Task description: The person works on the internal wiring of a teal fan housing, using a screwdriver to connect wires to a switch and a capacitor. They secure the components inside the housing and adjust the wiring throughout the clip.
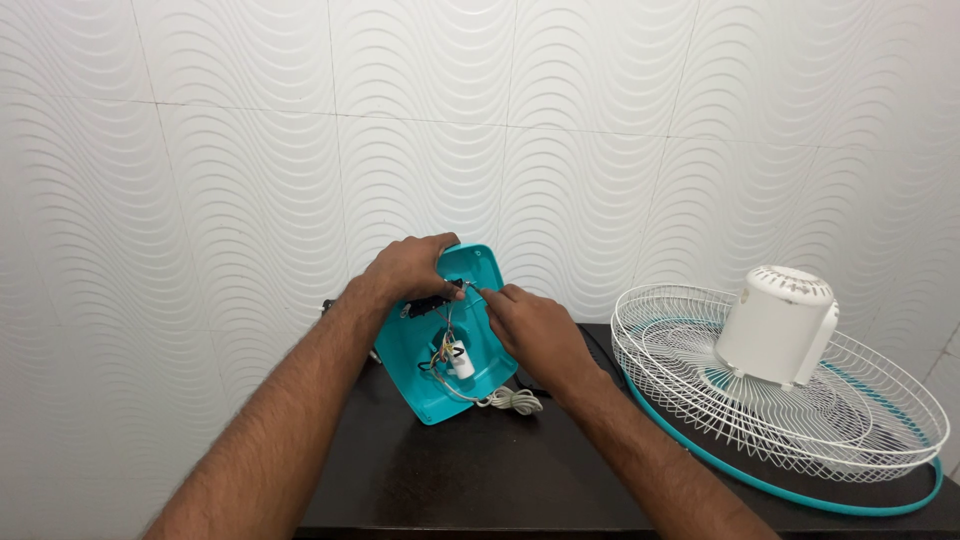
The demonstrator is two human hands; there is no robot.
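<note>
Left hand (pixel 408 268) grips teal fan base shell (pixel 470 345), propped on dark table (pixel 480 470) at 12 o'clock. Right hand (pixel 530 325) pinches thin tool (pixel 473 289) into wiring (pixel 445 350); best kept steady. Fan grille with motor housing (pixel 780 370) at 3 o'clock.

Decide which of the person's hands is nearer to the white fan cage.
Right. The right hand works inside the teal housing, on the side toward the fan cage; the left hand grips the housing's far side.

Likely a home room used as a small repair spot. White wave-patterned wall tiles (pixel 250 150) rise directly behind a dark wooden table (pixel 480 480). On that table, right side, lies a dismantled household fan: white wire guard (pixel 800 420), white motor housing (pixel 775 325).
</note>
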